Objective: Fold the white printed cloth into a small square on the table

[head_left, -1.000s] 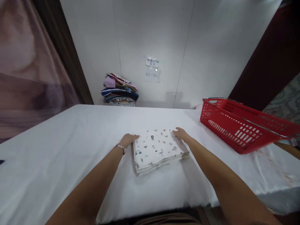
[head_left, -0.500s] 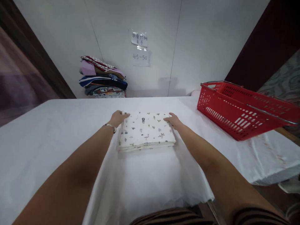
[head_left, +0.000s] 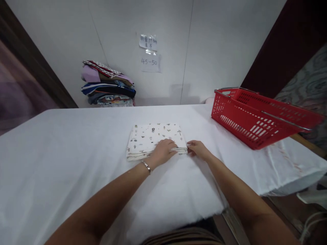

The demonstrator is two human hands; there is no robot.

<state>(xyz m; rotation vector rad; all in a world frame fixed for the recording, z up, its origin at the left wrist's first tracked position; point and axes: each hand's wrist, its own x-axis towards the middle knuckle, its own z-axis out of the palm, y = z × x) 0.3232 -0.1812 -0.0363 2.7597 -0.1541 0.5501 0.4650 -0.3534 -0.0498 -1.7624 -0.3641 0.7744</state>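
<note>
A white folded cloth printed with small plants and animals lies in several layers on the white-covered table. My left hand, with a silver bracelet at the wrist, is at the cloth's front edge right of its middle. Its fingers rest over the top layer and the thumb sits at the front edge, gripping the layers between them. At the front right corner, my right hand has its fingers curled against the cloth's edge; the fingertips are partly hidden.
A red plastic basket with metal handles stands at the table's right side. Behind the table's far edge, on the left, is a pile of folded fabrics. Two paper notes are taped to the pale wall.
Both hands have come from the cloth's far corners to its front edge. My left hand has also moved right, onto the front edge. The view has shifted slightly.
</note>
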